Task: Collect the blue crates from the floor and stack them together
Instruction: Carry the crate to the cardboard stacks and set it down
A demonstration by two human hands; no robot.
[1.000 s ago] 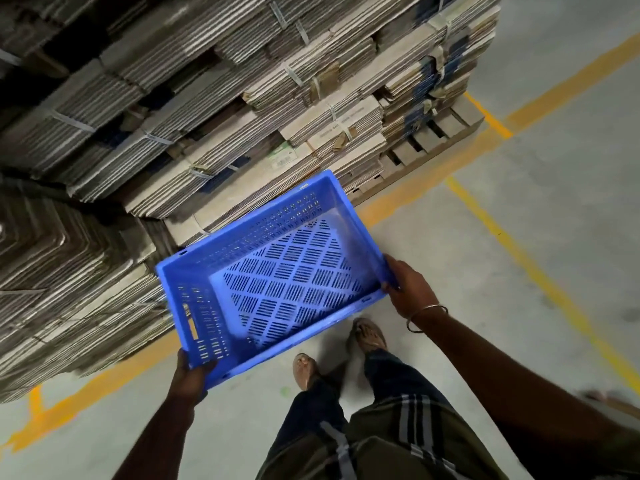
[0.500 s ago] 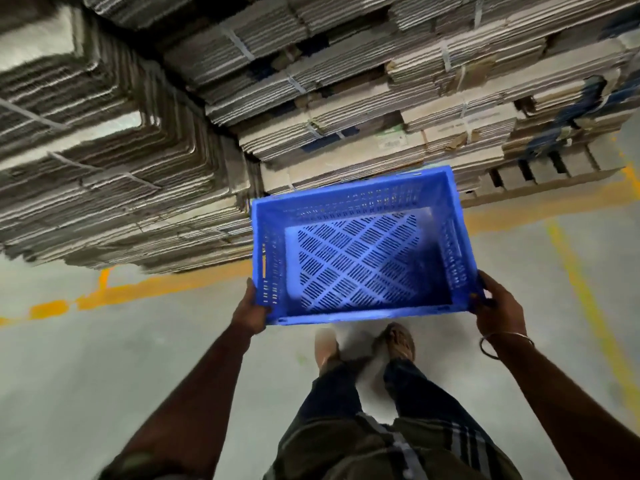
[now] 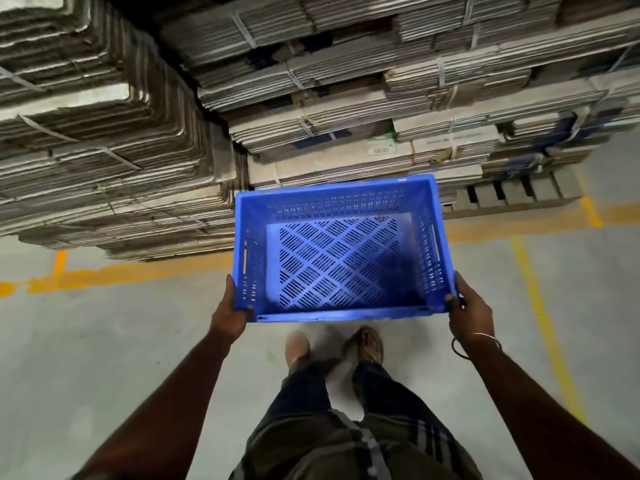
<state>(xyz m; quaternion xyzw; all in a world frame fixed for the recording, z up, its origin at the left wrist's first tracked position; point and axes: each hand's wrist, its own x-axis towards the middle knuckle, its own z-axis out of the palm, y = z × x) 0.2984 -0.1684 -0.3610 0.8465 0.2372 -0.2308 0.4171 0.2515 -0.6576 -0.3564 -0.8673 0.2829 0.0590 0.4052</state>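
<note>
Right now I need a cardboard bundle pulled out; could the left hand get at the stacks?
Probably not: the left hand grips the blue crate, which sits between it and the cardboard stacks.

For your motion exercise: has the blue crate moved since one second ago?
Yes. The blue crate has swung from tilted to square with the cardboard stacks.

We see dim, flat indoor light w/ no hard glare. Blue crate (image 3: pixel 341 251) is the brightest, most saturated thing; its inside right corner falls into dark shade. Soft shadow pools on the floor (image 3: pixel 104 358) around the feet. Cardboard stacks (image 3: pixel 104 140) bow outward w/ wide-angle distortion, esp. at the edges. Forearms & lower frame look soft, slightly smeared.
</note>
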